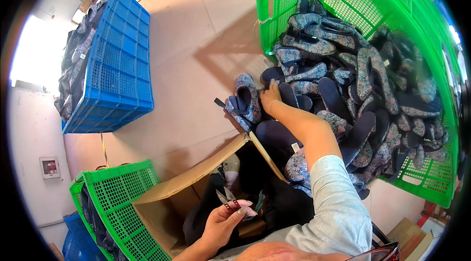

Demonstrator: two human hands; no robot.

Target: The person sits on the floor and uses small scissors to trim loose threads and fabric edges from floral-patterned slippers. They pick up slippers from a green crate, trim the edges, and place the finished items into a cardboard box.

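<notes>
Scissors (226, 196) in our left hand (222, 222): fingers and thumb closed round the handles, blades a little apart, tips pointing up and left. Hand is low in the view, over our dark-clad lap. Curved patterned edge (261, 203) shows just past the left fingertips; we can't tell what it belongs to.

Our right hand (270, 98) is stretched out across to the near-left edge of the shoe pile (333, 72). Fingers reach over the shoes there, a dark sole (271, 74) just beyond them. We can't tell whether they're pinching anything or only resting; contact is hidden from this angle. Grey sleeve (333, 192) on that arm.

Shoes we're reaching among: floral uppers, dark linings and soles, heaped at all angles, some soles up. They fill the big green crate (265, 20) on the right and reach past its near side toward us. Two more floral shoes (249, 101) lie side by side just left of the right hand, a dark strap sticking out to the left.

Around us: open cardboard box (162, 202) near the left hand, flap raised. Left of it, smaller green crate (120, 192) with dark items inside. Farther up-left, blue crate (120, 59) loaded with similar patterned pieces. Pale floor (184, 89) between the blue crate and the pile, white wall (29, 128) at far left with a small framed panel (49, 167) on it.
</notes>
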